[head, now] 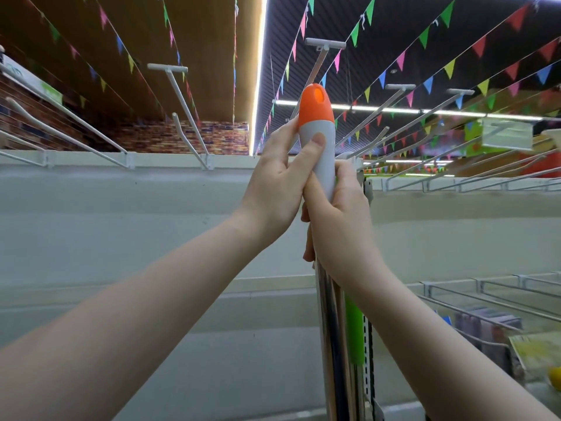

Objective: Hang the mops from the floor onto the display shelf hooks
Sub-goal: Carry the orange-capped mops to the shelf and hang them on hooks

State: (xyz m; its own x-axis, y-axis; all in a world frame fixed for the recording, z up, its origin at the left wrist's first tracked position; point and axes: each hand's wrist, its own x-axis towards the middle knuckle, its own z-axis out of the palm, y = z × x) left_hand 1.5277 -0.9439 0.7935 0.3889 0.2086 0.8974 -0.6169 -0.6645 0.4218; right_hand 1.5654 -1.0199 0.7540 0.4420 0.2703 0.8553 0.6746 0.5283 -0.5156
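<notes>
Both arms reach up at the rail, the left hand (277, 183) gripping the upright mop handle (326, 161) with its thumb under the orange cap (315, 109), the right hand (340, 232) clenched just below, white peg hooks (187, 117) jutting near on either side, one possibly directly behind.

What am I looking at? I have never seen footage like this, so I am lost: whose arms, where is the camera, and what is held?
This is one picture from a camera worn on a person's head; the bare arms are their own. The left hand and right hand both grip a mop handle, grey with an orange cap, upright before a shop shelf. White display hooks jut from the shelf's top. The cap is on no hook yet.
</notes>
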